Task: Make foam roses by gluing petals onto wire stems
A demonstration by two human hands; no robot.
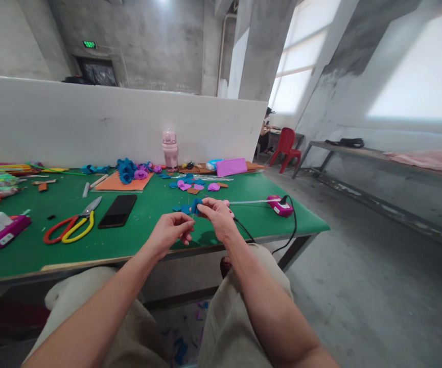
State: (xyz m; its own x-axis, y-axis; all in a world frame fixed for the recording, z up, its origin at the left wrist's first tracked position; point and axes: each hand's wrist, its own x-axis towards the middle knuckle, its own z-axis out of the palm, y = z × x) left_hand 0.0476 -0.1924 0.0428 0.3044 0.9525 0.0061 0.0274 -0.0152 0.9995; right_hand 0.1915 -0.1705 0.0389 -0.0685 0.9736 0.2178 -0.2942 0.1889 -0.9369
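My right hand [218, 217] pinches a small blue petal-like piece [195, 206] above the green table, near its front edge. Just to its left, my left hand [171, 232] is closed, thumb against fingers, on what looks like a thin wire running up to the blue piece. More blue pieces [182, 209] lie on the table just behind the hands. Further back are loose blue, purple and brown cut pieces [193, 191]. A long whitish rod [253, 202] extends rightward from behind my right hand, where a bit of pink shows.
On the green table [159, 197] lie scissors [74, 225] with red and yellow handles, a black phone [118, 210], blue and purple crafted flowers [126, 170] and a pink bottle [170, 151]. A magenta power socket [280, 205] with a black cable sits at right. A white partition [121, 122] stands behind.
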